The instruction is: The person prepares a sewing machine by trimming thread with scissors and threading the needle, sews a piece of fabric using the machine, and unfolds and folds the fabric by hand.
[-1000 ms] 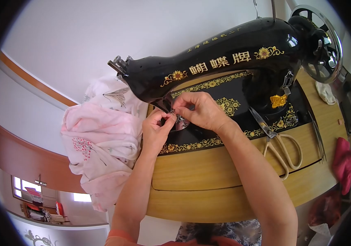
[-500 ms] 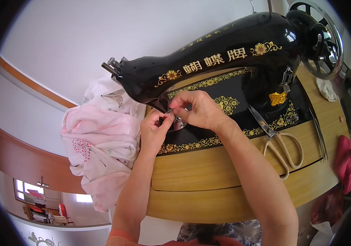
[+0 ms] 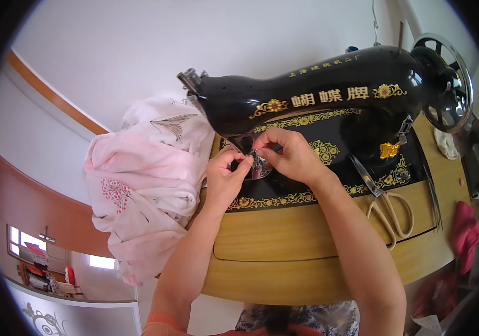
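Pinching closed with left hand [image 3: 225,178] and right hand [image 3: 295,158], beneath left end of sewing machine [image 3: 329,80]; cannot tell on what.

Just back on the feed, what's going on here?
A person's bare left hand and right hand meet under the needle end of a black, gold-patterned metal sewing machine, fingers pinched close together; what they hold is too small to tell. Metal scissors with cream handles lie to the right, across the machine's bed and the yellowish wooden tabletop. Pink-and-white printed fabric is heaped on the left.
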Demonstrator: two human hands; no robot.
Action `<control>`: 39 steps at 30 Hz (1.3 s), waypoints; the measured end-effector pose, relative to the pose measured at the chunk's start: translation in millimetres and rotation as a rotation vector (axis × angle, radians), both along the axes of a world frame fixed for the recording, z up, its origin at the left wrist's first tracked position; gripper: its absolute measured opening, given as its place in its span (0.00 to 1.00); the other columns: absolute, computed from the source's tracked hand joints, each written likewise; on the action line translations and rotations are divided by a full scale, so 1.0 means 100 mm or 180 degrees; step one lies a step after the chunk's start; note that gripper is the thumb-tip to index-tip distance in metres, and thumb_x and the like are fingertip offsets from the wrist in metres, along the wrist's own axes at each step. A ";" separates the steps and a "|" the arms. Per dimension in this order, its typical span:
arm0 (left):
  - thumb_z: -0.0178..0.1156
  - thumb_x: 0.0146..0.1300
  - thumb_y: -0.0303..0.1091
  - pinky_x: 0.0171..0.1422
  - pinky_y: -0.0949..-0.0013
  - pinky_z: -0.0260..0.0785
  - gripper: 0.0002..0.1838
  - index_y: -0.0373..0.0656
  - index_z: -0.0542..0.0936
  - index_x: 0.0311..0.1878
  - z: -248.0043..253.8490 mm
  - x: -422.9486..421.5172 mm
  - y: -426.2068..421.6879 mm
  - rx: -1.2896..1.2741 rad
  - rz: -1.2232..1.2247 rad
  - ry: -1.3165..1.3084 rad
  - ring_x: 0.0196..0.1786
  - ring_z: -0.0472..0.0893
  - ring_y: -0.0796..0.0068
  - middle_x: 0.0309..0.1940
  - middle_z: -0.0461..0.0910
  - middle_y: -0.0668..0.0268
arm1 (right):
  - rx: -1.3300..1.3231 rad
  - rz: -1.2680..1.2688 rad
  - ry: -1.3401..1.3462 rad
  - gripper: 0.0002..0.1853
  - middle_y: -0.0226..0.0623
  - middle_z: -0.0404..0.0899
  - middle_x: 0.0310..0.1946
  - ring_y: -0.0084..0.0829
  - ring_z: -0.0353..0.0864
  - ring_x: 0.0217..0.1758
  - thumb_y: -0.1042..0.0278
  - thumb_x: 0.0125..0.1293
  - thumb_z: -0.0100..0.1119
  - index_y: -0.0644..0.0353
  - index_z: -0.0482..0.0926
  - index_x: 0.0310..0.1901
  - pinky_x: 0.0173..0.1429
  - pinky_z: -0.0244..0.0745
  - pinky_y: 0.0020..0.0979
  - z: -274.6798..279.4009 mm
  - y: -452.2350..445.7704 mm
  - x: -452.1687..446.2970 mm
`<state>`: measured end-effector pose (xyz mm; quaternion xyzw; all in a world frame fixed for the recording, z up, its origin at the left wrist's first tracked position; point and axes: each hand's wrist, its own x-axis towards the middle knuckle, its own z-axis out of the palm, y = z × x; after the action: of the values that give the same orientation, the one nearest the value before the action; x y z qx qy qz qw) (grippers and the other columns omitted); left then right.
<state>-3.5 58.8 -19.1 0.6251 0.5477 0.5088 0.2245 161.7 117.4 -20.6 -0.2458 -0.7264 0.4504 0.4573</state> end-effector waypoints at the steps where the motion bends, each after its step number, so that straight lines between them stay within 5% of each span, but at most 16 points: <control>1: 0.62 0.53 0.21 0.36 0.79 0.63 0.06 0.32 0.74 0.27 -0.01 0.00 0.00 0.0001 0.0006 -0.0062 0.31 0.71 0.82 0.27 0.73 0.69 | -0.0036 0.0013 0.0004 0.03 0.34 0.79 0.31 0.20 0.77 0.31 0.79 0.60 0.57 0.66 0.77 0.36 0.34 0.76 0.24 0.00 0.00 -0.01; 5: 0.62 0.51 0.20 0.37 0.77 0.65 0.05 0.31 0.74 0.27 -0.02 0.00 0.01 0.0123 -0.0014 -0.0150 0.31 0.73 0.79 0.26 0.74 0.66 | -0.0172 0.0091 0.0062 0.03 0.34 0.78 0.31 0.20 0.77 0.31 0.79 0.60 0.56 0.67 0.76 0.36 0.34 0.76 0.24 -0.01 0.00 -0.02; 8: 0.62 0.50 0.20 0.38 0.76 0.65 0.05 0.31 0.75 0.28 -0.04 -0.03 0.03 0.0229 -0.0040 0.0034 0.31 0.74 0.78 0.27 0.76 0.65 | -0.0356 -0.0001 0.0047 0.05 0.39 0.80 0.31 0.30 0.80 0.34 0.78 0.56 0.58 0.65 0.78 0.35 0.40 0.75 0.29 0.02 -0.02 -0.02; 39: 0.62 0.53 0.23 0.30 0.79 0.65 0.03 0.32 0.79 0.28 0.02 0.16 -0.07 -0.0380 0.0476 -0.0702 0.26 0.71 0.85 0.24 0.75 0.68 | -0.0226 -0.0062 -0.0062 0.05 0.38 0.80 0.33 0.30 0.81 0.35 0.77 0.56 0.60 0.65 0.78 0.36 0.39 0.76 0.28 0.03 -0.02 -0.03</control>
<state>12.6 51.8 -17.3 0.5084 0.5940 0.5563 0.2815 159.2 115.7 -17.9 -0.2732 -0.7119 0.4689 0.4456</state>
